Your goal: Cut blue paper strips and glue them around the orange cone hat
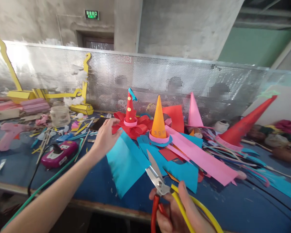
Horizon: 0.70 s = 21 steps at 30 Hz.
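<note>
My left hand (108, 137) is at the upper corner of a bright blue craft sheet (126, 161), its curled fingers and thumb gripping the edge. In my right hand (177, 210) is a pair of scissors (159, 184) with one red and one yellow handle. The parted blades point up and left, with the sheet's right edge at them. Just beyond the sheet stand an orange paper cone hat (158, 121) with a pink and blue brim and a red dotted cone hat (129, 111) on red petal-like strips.
Pink strips (203, 158) and blue scraps lie to the right, near a large red cone (247, 124). A pink cone (194, 111) stands behind. At left are a purple power socket (60, 154), a green cord (48, 181), a glue gun (8, 136) and a jar (59, 116).
</note>
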Each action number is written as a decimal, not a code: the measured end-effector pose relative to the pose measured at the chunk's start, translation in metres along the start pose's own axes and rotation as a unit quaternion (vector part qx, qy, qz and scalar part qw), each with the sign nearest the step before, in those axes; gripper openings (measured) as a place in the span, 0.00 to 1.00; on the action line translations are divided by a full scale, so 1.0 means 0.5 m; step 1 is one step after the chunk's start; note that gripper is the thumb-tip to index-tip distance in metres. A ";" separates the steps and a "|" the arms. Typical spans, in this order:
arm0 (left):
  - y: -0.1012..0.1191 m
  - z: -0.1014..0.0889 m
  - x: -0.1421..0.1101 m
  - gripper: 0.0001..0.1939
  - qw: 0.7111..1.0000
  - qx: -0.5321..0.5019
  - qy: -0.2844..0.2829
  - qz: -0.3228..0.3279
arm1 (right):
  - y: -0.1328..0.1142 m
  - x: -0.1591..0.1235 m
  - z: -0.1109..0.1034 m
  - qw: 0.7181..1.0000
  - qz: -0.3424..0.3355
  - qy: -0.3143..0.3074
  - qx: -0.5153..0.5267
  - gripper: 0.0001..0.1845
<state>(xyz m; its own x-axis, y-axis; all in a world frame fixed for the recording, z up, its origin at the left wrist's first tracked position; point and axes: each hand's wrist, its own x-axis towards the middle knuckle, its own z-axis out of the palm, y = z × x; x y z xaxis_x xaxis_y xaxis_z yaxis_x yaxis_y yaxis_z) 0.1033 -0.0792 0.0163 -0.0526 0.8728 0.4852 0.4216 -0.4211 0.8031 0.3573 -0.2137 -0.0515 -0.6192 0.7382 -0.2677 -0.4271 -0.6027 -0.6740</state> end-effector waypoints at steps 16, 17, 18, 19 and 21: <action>0.048 0.203 -0.319 0.16 0.606 -0.689 -0.011 -0.399 | 0.014 -0.013 -0.017 0.987 -0.027 0.073 -0.139 0.43; 0.048 0.206 -0.315 0.16 0.589 -0.701 -0.014 -0.402 | 0.018 -0.014 -0.022 0.986 -0.039 0.076 -0.144 0.42; 0.047 0.209 -0.311 0.15 0.568 -0.716 -0.018 -0.405 | 0.021 -0.015 -0.025 0.985 -0.052 0.082 -0.144 0.42; 0.047 0.211 -0.305 0.14 0.547 -0.733 -0.024 -0.404 | 0.024 -0.017 -0.028 0.984 -0.064 0.086 -0.139 0.41; 0.049 0.211 -0.293 0.14 0.514 -0.759 -0.044 -0.398 | 0.028 -0.019 -0.029 0.986 -0.076 0.083 -0.123 0.42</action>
<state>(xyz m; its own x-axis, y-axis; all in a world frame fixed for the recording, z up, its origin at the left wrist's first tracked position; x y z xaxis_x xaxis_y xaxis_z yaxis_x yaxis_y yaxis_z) 0.2171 -0.1914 -0.0718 0.4073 0.8972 -0.1708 -0.8966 0.4284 0.1119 0.3671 -0.2247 -0.0683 -0.4353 0.8662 -0.2453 -0.3210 -0.4039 -0.8566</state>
